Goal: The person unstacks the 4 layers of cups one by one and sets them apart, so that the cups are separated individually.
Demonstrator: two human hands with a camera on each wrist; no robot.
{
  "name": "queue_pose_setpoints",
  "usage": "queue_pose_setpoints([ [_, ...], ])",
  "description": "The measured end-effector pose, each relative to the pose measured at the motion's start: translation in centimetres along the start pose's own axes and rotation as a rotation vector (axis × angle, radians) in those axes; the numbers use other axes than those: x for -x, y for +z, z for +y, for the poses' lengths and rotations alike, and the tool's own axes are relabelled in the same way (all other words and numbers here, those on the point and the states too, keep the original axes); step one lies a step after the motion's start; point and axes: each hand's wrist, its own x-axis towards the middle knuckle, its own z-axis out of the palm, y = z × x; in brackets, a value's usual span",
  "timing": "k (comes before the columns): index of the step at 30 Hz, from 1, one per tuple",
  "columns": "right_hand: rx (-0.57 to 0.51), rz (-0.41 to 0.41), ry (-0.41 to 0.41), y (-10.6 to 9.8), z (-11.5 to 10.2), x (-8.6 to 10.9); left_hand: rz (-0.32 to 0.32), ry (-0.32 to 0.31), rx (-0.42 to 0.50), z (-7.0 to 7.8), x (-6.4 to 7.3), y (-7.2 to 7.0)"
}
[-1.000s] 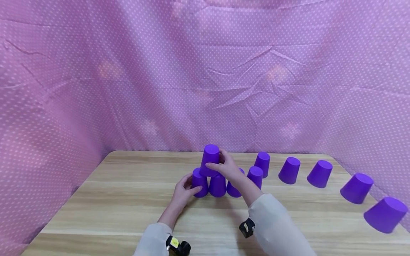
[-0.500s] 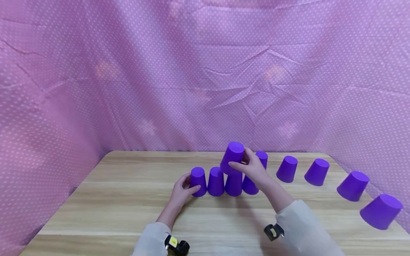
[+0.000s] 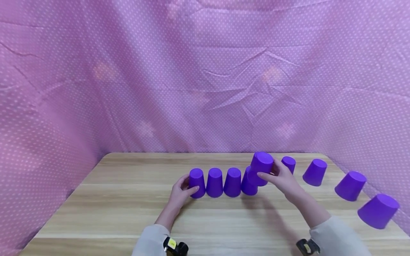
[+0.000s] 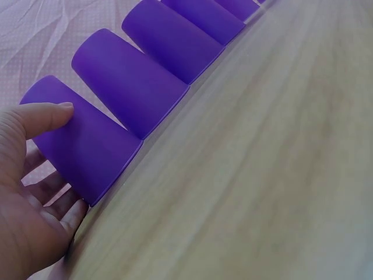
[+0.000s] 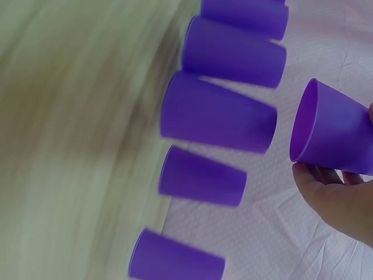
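Observation:
Upside-down purple cups stand side by side in a row on the wooden table. My left hand (image 3: 180, 193) holds the leftmost cup (image 3: 196, 184), thumb on its near side and fingers round its far side; the left wrist view shows that cup (image 4: 81, 143) standing on the table. My right hand (image 3: 284, 179) grips another upside-down cup (image 3: 262, 170) in the air, in front of part of the row's right-end cup (image 3: 247, 186). In the right wrist view this held cup (image 5: 338, 131) is apart from the standing cups, its open rim facing the table.
Beyond my right hand, more upside-down cups curve along the table's right side: a partly hidden cup (image 3: 289, 163), then a cup (image 3: 315, 173), another cup (image 3: 350, 186) and the nearest cup (image 3: 378, 211). A pink dotted cloth (image 3: 205, 89) hangs behind the table (image 3: 128, 199).
My right hand has carried its cup rightwards, from above the row's two left cups to the row's right end, and somewhat lower. My left hand has stayed at the leftmost cup.

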Motion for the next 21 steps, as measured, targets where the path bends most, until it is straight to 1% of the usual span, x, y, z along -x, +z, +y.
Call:
queue_pose_setpoints([
  [7,0.113,0.041,0.039,-2.9,0.9,2.1,-0.001,-0.017,0.012,-0.1,-0.1,0.2],
  [11,0.166,0.08,0.04,-4.6,2.0,2.9,-0.004,-0.011,0.011,-0.1,-0.1,0.2],
  [14,0.19,0.092,0.049,-6.0,2.9,3.5,-0.008,-0.017,0.013,0.0,-0.2,0.2],
  [16,0.203,0.084,0.069,-7.0,3.5,4.0,-0.009,-0.023,0.018,0.0,-0.3,0.2],
  [21,0.217,0.068,0.148,-9.0,4.9,5.0,-0.014,-0.01,0.015,-0.1,-0.2,0.1],
])
